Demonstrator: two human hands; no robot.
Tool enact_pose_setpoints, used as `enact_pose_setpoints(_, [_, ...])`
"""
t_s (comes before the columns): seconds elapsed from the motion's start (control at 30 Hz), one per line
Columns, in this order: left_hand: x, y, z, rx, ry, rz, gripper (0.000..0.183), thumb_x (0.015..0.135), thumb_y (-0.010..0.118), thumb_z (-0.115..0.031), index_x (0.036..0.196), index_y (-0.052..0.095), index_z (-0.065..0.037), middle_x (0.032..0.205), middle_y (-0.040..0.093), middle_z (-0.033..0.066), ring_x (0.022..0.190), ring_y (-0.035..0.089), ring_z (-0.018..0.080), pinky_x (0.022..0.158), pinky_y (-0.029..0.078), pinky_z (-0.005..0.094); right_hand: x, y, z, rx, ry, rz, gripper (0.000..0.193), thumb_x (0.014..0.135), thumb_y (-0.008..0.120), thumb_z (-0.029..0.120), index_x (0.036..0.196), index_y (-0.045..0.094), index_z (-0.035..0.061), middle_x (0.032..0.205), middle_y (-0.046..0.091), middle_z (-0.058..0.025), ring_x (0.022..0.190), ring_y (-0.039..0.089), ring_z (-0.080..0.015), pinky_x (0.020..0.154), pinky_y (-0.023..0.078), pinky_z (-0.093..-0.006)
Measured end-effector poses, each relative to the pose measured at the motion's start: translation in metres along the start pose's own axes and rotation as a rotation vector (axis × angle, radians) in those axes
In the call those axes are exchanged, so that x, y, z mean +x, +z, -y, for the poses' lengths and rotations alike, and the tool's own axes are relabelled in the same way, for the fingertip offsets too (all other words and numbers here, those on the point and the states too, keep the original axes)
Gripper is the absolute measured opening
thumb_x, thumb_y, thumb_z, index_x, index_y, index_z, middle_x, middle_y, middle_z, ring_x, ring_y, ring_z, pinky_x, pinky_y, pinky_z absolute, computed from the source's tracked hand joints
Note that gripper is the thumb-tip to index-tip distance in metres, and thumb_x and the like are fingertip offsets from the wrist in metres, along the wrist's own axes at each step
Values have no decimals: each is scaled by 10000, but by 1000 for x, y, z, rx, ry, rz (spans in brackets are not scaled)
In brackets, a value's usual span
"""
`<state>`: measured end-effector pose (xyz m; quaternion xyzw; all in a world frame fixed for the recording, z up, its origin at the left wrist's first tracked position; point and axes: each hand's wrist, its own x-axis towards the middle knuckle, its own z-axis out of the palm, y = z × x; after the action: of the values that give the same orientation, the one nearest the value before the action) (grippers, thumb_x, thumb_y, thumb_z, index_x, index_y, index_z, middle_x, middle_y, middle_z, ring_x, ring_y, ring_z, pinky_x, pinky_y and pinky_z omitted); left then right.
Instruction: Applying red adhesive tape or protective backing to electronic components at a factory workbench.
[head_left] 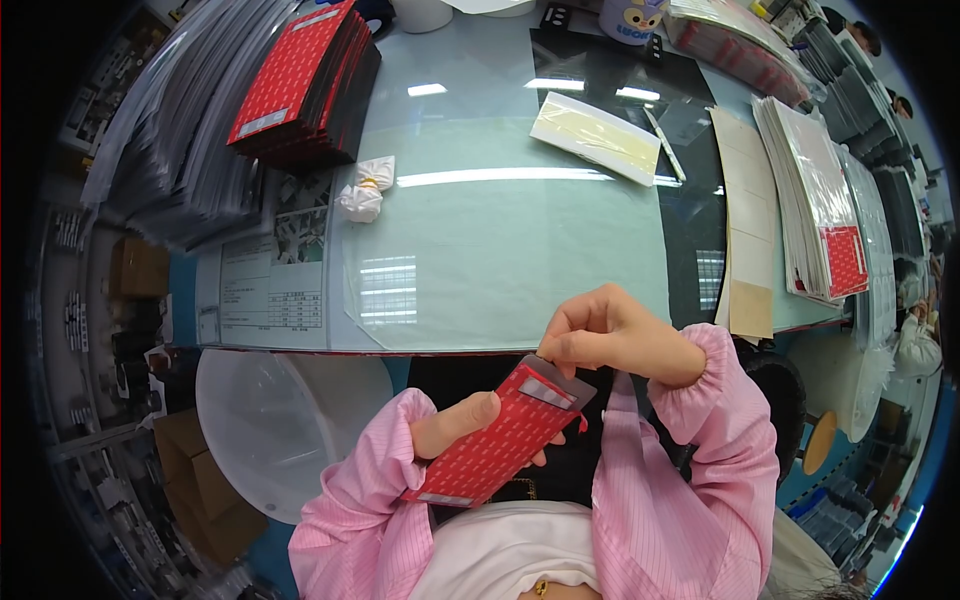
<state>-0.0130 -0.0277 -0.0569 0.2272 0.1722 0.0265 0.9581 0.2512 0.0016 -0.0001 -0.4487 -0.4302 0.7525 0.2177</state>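
Note:
My left hand (460,424) is wrapped around a long, flat red sleeve (492,440) with a small light pattern, tilted up to the right over my lap. Its thumb lies on top and fingertips show beneath. A thin dark grey sheet (572,384) sticks out of the sleeve's upper end. At that sheet's upper corner, the thumb and fingers of my right hand (612,335) are pinched together. How far the sheet runs inside is hidden. A small red tab (583,424) hangs by the sleeve's right edge.
On the glass-topped table stand a stack of red sleeves (300,80) and a pile of clear plastic sheets (190,120). Crumpled white paper (366,190), a pale yellow pad (598,138) and a white pen (665,145) lie farther in. A white tub (270,430) stands below the front edge.

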Motion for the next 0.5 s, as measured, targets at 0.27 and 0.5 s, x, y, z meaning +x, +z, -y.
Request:
enact_pose_setpoints(0.27, [0, -2, 0, -13, -4, 8, 930, 912, 542, -760, 1463, 488, -13, 1322, 642, 151, 1015, 696, 173, 787, 591, 310, 1, -2, -6, -33, -62, 24, 113, 914, 689, 58, 935, 729, -45, 810, 709, -28, 754, 625, -62, 681, 497, -212])
enact_pose_setpoints(0.5, [1, -2, 1, -20, -3, 3, 924, 922, 540, -752, 1469, 478, -10, 1326, 635, 159, 1032, 692, 175, 797, 590, 308, 0, 3, -10, -80, -120, -26, 95, 873, 686, 32, 909, 720, -49, 817, 713, -28, 736, 621, -56, 661, 509, -217])
